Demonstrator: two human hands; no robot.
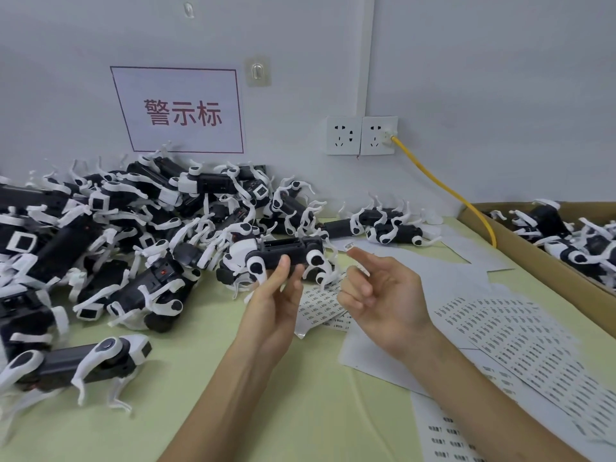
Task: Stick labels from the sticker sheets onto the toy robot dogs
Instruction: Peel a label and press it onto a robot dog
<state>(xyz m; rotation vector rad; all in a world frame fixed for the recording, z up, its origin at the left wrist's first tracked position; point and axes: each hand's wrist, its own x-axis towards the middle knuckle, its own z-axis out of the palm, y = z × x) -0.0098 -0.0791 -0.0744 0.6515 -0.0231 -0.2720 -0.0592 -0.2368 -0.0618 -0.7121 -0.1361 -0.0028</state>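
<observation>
In the head view, the left hand (pixel 276 295) grips a toy robot dog (pixel 283 253) by its black body above the green surface (pixel 200 378), while the right hand (pixel 376 295), fingers loosely curled, carries a small label (pixel 348 245) on its raised index fingertip just beside the dog, over the sticker sheets (pixel 520 331).

Toy dogs (pixel 126 228) piled left, sticker sheets (pixel 520 331) right, box (pixel 533 251) beyond.

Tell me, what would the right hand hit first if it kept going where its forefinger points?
Probably the black-and-white plastic toy robot dog that the left hand grips: the forefinger of the right hand, a small white label on its tip, aims at the dog's near end. Depth is unclear.
</observation>
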